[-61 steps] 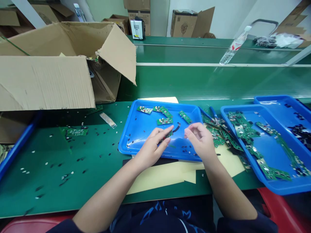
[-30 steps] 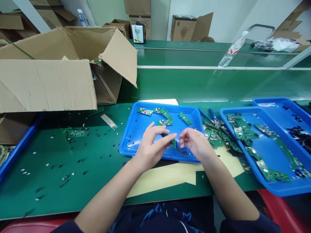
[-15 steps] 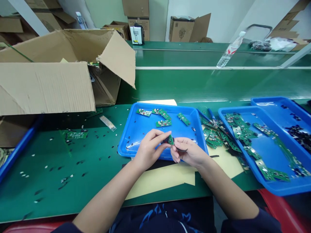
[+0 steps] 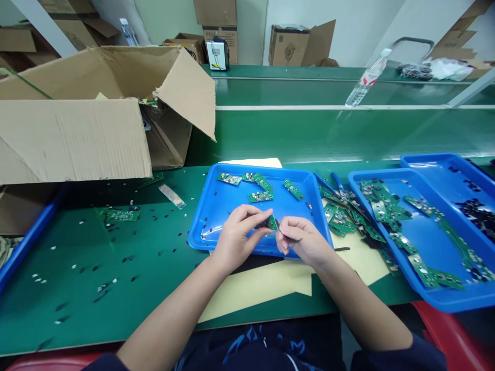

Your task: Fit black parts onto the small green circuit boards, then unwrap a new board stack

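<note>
Over the front part of a blue tray [image 4: 197, 226], my left hand [image 4: 237, 239] is closed on a small green circuit board [image 4: 272, 222], pinching it between thumb and fingers. Part of the board is hidden by the fingers. Close by on the right, my right hand [image 4: 305, 241] is closed around a thin dark strip-like piece [image 4: 293, 239]; its exact kind is unclear. One end of that piece reaches toward the board's edge. Behind my hands, several green circuit boards [image 4: 260, 197] lie in the tray, with small dark bits scattered about.
Loose circuit boards and blue-handled pliers [image 4: 337, 183] lie right of the tray. Two more blue trays [image 4: 429, 296] hold boards and black parts. A large cardboard box [image 4: 73, 139] stands at left. Dark and white scraps dot the green table [image 4: 147, 288]. A bottle [image 4: 367, 80] stands behind.
My right hand has shifted slightly right, away from the board, with its fingers curled tighter. My left hand and the board have hardly moved.
</note>
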The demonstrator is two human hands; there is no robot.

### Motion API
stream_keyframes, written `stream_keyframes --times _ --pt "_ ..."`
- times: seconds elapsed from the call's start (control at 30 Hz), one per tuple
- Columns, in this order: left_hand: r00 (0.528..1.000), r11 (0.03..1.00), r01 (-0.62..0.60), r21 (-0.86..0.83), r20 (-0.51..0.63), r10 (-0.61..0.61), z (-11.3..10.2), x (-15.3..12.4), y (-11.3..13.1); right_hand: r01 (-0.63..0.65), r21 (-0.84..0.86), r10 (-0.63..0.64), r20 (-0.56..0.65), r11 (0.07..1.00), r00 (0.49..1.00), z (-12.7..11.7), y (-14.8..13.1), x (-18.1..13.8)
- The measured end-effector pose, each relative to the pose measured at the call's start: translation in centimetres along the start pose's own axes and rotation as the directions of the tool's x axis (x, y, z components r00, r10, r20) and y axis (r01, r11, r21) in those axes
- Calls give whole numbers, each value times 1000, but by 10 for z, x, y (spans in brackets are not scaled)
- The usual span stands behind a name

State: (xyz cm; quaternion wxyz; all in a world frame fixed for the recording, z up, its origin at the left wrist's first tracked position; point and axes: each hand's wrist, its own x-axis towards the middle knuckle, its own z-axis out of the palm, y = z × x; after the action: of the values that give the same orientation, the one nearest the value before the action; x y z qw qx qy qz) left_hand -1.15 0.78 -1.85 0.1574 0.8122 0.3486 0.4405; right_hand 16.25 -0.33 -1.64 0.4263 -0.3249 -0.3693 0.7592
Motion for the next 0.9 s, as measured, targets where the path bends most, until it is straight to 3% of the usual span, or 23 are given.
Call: stream_keyframes --times 0.13,0.23,0.4,0.57,0.67,0.8,0.9 --pt "997 990 53 -134 68 -44 -3 1 1 -186 86 173 134 979 976 -3 1 1" --pt "980 932 153 -327 175 -99 -5 2 2 -205 39 195 188 978 963 -5 2 1" --pt "929 797 361 -485 259 -264 -4 2 4 42 -187 -43 -3 981 999 -4 1 -1" --pt "927 758 365 -541 133 -351 -4 4 4 208 -340 -268 -140 917 953 -4 -1 -2" --pt "923 741 359 -568 96 -373 -4 5 3 254 -425 -337 -131 869 932 -4 0 -1" --pt "911 719 401 -568 164 -378 -1 4 3 390 -451 -452 -34 803 891 -1 7 0" --pt "908 716 413 -563 191 -373 1 3 3 413 -464 -467 -2 783 884 0 10 -1"
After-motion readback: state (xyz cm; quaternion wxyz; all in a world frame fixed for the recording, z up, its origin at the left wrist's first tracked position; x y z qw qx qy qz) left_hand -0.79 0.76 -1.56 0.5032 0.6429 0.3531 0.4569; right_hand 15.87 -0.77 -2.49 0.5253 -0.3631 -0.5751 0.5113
